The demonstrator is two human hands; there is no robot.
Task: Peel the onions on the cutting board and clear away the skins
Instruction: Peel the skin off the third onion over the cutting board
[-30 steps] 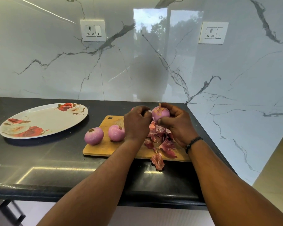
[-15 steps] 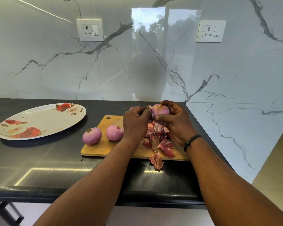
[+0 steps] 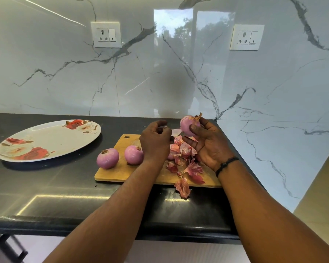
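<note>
My right hand (image 3: 207,143) grips a purple onion (image 3: 187,125) above the far end of the wooden cutting board (image 3: 122,171). A pale strip of skin (image 3: 176,132) hangs from that onion toward my left hand (image 3: 155,143), which pinches its other end. Two peeled onions (image 3: 108,158) (image 3: 133,154) sit on the board's left part. Reddish onion skins (image 3: 184,158) are heaped on the board below my hands, and one skin (image 3: 182,187) hangs over its front edge onto the black counter.
A white oval plate (image 3: 49,139) with red roses lies on the black counter (image 3: 46,186) to the left. Marble walls rise behind and on the right, with two wall sockets (image 3: 106,34) (image 3: 246,37). The counter's front edge runs below my forearms.
My hands have drawn apart. The left hand has pulled a strip of skin away from the onion, and the right hand has lifted and turned the onion outward.
</note>
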